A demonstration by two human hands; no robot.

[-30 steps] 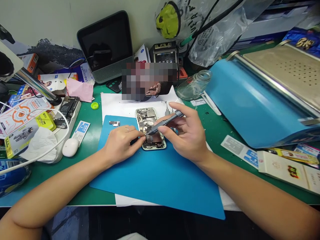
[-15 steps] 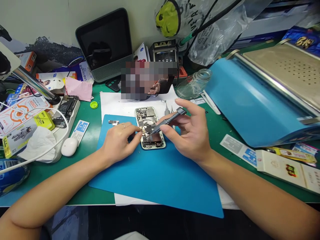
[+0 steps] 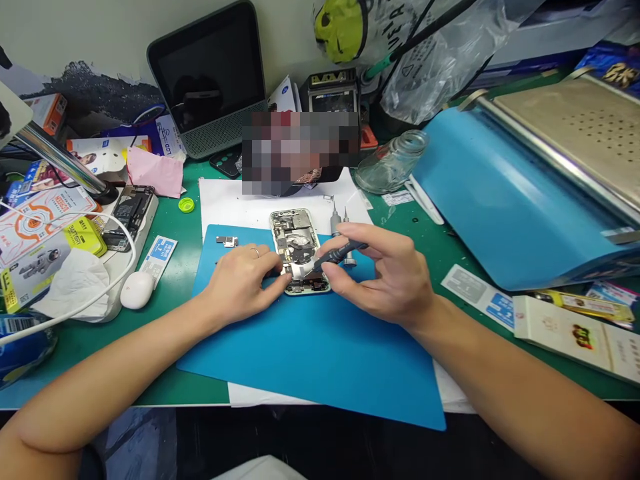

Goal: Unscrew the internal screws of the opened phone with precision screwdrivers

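Far left of the frame: crumpled white tissue and a white oval computer mouse on the green counter, a second opened dark phone lying behind them. Left of centre: left hand, ring on one finger, rests on the blue silicone work mat, fingertips pressed to the left edge of the opened silver-framed smartphone; its grip is loosely curled, steadying rather than enclosing. The phone lies flat at the mat's upper middle, internals exposed. A small loose grey metal bracket sits on the mat, upper left, apart from the phone. Centre right: right hand, grip closed around a slim dark precision screwdriver, tip angled down-left into the phone's lower half. Two spare grey driver bits stand just behind. Risk, as judged: tip could slip off a tiny screw and gouge a flex cable or board if the phone shifts; a freed screw could roll off the mat, since no parts tray shows nearby. Right of centre, upper: clear glass jar tipped on its side, contents not discernible. Far right: large blue-covered machine with perforated metal plate.
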